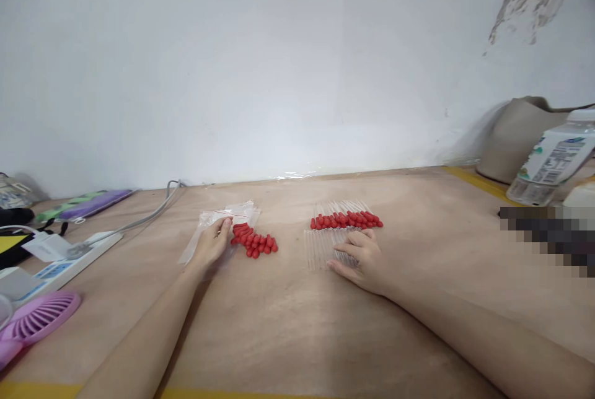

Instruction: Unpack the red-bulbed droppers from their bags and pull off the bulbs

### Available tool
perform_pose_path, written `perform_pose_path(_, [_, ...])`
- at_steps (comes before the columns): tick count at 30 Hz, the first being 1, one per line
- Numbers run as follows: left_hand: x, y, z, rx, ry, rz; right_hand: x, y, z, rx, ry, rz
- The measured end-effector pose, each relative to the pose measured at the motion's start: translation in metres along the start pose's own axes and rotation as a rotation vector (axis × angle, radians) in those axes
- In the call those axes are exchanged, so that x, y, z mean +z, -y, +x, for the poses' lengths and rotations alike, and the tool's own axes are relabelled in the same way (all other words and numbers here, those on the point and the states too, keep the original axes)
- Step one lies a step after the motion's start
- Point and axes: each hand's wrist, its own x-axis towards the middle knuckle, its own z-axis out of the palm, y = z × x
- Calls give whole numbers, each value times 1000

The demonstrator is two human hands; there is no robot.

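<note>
My left hand [214,243] rests over a clear plastic zip bag [196,241], thumb and fingertips drawn together. What they pinch, if anything, I cannot make out. Just right of those fingers lies a loose pile of red rubber bulbs [255,241]. My right hand [361,258] has thumb and forefinger apart over a row of clear thin tubes [317,251], its fingers touching or very close to them. Behind this row lie several droppers [346,219], red bulbs toward me and clear stems pointing at the wall.
On the left are a white power strip [69,266] with chargers, a grey cable [153,216], a pink handheld fan [41,323] and a purple pouch [95,204]. To the right stand a plastic bottle [553,160] and a beige container [506,139]. A wall [297,77] borders the table's back.
</note>
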Motion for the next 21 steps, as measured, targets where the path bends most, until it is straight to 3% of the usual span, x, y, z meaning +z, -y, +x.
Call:
perform_pose_path(5, [-5,-26,-9,77,-171,57,-6,-1,-3,-32,-36,-30])
perform_pose_path(7, [-1,-52,-17,251,-237,100,-9,-1,-3,-43,-44,-39])
perform_pose_path(9, [9,-83,-25,415,-166,114,-13,-1,-4,-43,-34,-49])
perform_pose_path(11, [25,-111,-30,515,15,159,-16,-1,-4,-36,-26,-59])
perform_pose_path(12, [33,-124,-30,507,100,186,-18,-1,-5,-35,-25,-61])
perform_pose_path(14, [51,-143,-25,357,261,214,-20,-2,-5,-36,-43,-62])
perform_pose_path(21, [94,-160,10,-1,425,189,-23,-1,-5,-51,-85,-52])
